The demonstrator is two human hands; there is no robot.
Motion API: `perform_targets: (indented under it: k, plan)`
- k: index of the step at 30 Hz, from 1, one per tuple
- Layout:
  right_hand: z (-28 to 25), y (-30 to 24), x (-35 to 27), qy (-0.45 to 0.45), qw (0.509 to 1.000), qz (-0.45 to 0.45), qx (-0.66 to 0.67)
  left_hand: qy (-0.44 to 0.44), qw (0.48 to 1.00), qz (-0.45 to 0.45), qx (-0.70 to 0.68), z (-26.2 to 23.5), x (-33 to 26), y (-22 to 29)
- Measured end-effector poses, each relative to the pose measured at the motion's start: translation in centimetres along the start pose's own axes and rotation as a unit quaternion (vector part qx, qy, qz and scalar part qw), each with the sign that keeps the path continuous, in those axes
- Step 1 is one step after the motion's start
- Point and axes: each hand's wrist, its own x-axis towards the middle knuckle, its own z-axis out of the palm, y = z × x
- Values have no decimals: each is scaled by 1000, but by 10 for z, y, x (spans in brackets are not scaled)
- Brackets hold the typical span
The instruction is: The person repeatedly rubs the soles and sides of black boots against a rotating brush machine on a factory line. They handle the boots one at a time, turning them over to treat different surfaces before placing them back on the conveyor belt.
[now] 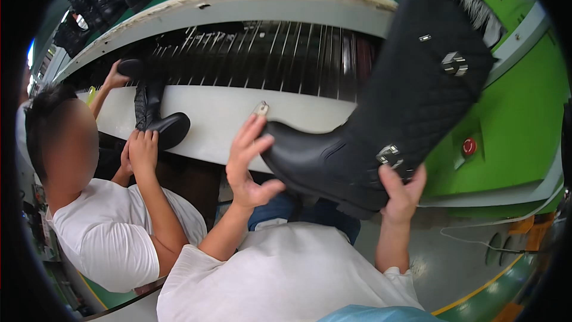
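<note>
A tall black boot [411,83] with a quilted shaft and silver buckle ornaments is held in front of me, its toe pointing left and its shaft leaning up to the right. My right hand [400,195] grips it at the heel, thumb near the lower buckle. At the toe, my left hand [247,170] has its fingers spread, with fingertips right by the leather; whether they touch it I cannot tell. Just beyond those fingertips, a small pale tag-like piece [261,108] shows against the white ledge.
To my left a co-worker [113,232] in a white shirt handles another black boot [158,113]. Ahead lies a conveyor of metal rods [280,53] behind a white ledge [220,104]. A green machine [506,137] with a red button [469,146] stands right. More boots [98,0] are at far left.
</note>
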Motion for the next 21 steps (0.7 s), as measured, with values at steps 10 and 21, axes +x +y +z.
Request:
perform_targets:
  k: [10,21]
  plan:
    - [232,-82,246,-31,965,-192,174,-19,992,-120,36,34,17,-56]
    - [395,22,399,85,922,-182,-330,-232,956,-132,122,30,-19,-113]
